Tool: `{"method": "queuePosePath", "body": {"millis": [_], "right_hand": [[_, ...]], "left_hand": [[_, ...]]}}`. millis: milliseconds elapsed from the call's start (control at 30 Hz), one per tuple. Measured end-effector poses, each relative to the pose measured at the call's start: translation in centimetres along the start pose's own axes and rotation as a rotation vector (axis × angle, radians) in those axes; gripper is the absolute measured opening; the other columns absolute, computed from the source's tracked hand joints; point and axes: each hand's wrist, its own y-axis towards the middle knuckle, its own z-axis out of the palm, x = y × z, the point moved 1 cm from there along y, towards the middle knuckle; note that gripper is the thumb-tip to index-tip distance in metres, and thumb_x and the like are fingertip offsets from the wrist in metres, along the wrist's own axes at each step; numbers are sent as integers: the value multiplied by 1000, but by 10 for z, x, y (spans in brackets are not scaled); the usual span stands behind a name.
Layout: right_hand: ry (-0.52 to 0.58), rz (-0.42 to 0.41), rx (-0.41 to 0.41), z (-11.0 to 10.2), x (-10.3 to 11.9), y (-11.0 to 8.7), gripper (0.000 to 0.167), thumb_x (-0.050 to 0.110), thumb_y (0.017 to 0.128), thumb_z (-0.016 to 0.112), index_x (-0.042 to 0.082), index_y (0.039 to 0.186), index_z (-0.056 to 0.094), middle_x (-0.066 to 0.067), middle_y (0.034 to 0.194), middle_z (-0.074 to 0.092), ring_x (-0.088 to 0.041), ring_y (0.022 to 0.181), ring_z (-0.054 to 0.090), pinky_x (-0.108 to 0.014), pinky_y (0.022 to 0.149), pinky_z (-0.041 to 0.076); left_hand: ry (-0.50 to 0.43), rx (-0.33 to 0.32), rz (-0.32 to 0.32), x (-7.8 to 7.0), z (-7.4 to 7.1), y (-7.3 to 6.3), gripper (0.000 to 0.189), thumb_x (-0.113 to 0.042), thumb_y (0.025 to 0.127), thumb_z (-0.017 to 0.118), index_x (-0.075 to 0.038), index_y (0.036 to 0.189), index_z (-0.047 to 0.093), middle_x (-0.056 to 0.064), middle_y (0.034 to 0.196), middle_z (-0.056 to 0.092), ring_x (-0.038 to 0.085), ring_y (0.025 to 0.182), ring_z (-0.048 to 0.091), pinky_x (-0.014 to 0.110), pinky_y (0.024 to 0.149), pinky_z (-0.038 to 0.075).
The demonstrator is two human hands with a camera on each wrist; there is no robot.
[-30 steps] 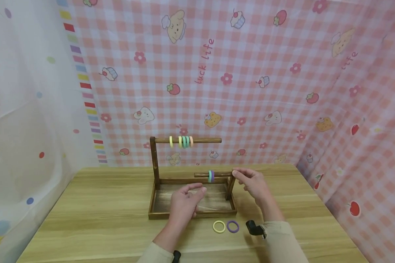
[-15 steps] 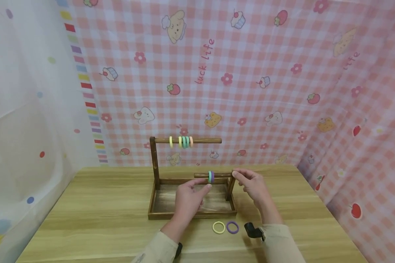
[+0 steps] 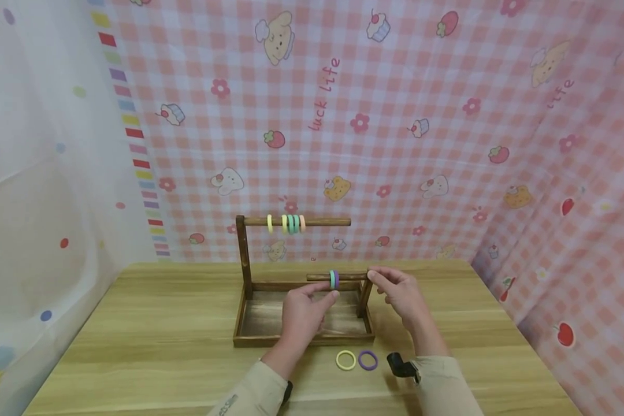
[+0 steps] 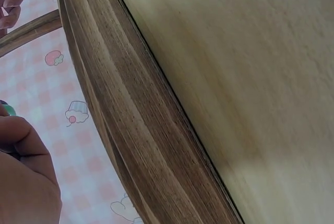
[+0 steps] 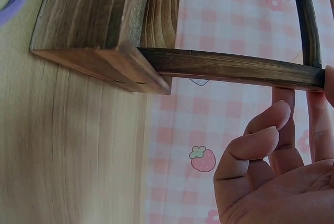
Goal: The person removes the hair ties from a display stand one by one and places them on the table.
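A dark wooden rack (image 3: pixel 243 260) has a tall post with an upper bar and a short post with a lower bar (image 3: pixel 317 277). A mint-green ring (image 3: pixel 331 279) and a purple ring (image 3: pixel 336 279) hang side by side on the lower bar. My left hand (image 3: pixel 303 315) is at these rings, index fingertip against the green one and thumb just below. Whether it pinches a ring is unclear; its wrist view cuts the fingertips off. My right hand (image 3: pixel 403 294) grips the top of the short post (image 5: pixel 235 67) between thumb and fingers.
Several yellow, green and peach rings (image 3: pixel 293 224) hang on the upper bar. A yellow ring (image 3: pixel 345 370) and a purple ring (image 3: pixel 368 369) lie flat on the wooden table (image 3: pixel 151 335) before the rack's tray base (image 3: pixel 301 341). A checked cloth (image 3: pixel 395 162) hangs behind.
My left hand has moved right and slightly up, from left of the lower bar's rings to contact with them. The right hand stays on the short post.
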Motion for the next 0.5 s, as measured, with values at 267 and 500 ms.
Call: {"method": "queuePosePath", "body": {"millis": [267, 500], "right_hand": [[0, 5, 1, 0, -1, 1, 45, 44, 100, 77, 13, 132, 75, 11, 107, 71, -16, 97, 59, -31, 80, 52], [3, 6, 2, -1, 2, -2, 48, 45, 100, 76, 11, 134, 74, 12, 106, 72, -14, 96, 59, -30, 80, 52]], "left_hand": [[50, -44, 41, 2, 4, 3, 21, -25, 92, 87, -15, 111, 85, -7, 43, 49, 4, 33, 42, 19, 38, 33], [57, -59, 80, 2, 7, 5, 20, -25, 92, 87, -13, 107, 85, -4, 45, 55, 5, 33, 46, 20, 38, 34]]}}
